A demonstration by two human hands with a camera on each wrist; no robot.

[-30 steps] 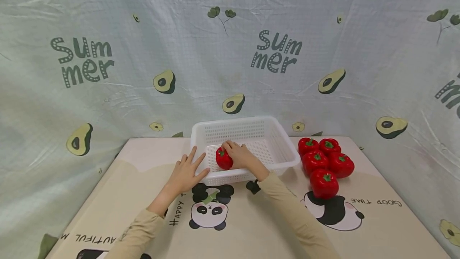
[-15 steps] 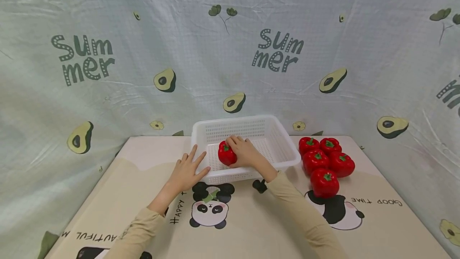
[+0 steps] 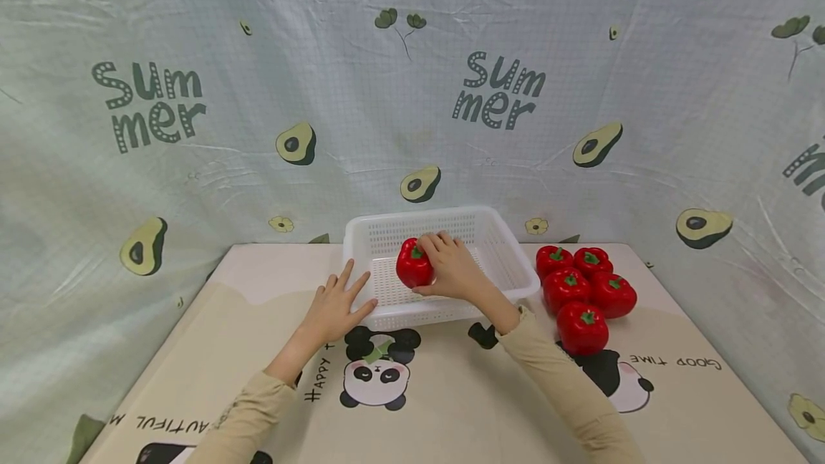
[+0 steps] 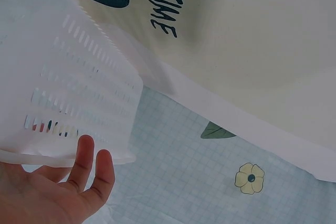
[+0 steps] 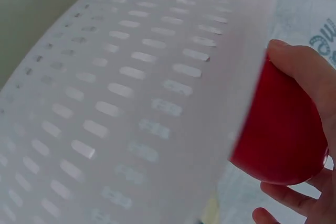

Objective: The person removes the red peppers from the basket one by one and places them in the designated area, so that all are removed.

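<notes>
A white slotted plastic basket [image 3: 428, 213] stands at the back of the table. My right hand [image 3: 454, 271] grips a red bell pepper [image 3: 413, 263] by its right side, over the basket's inside. In the right wrist view the pepper [image 5: 286, 129] shows past the basket's rim, between thumb and fingers. My left hand [image 3: 335, 306] lies at the basket's left front corner, fingers spread. Seen from the left wrist, its fingers [image 4: 84, 166] are by the rim and slotted wall [image 4: 89, 77].
Several red bell peppers [image 3: 582, 331] with green stems sit grouped right of the basket. The table [image 3: 451, 407] has a panda-printed cover. A pale curtain [image 3: 361, 92] with avocado prints hangs behind and at both sides.
My right hand has lifted the bell pepper up and to the right from low in the basket. The left hand stays at the basket corner.
</notes>
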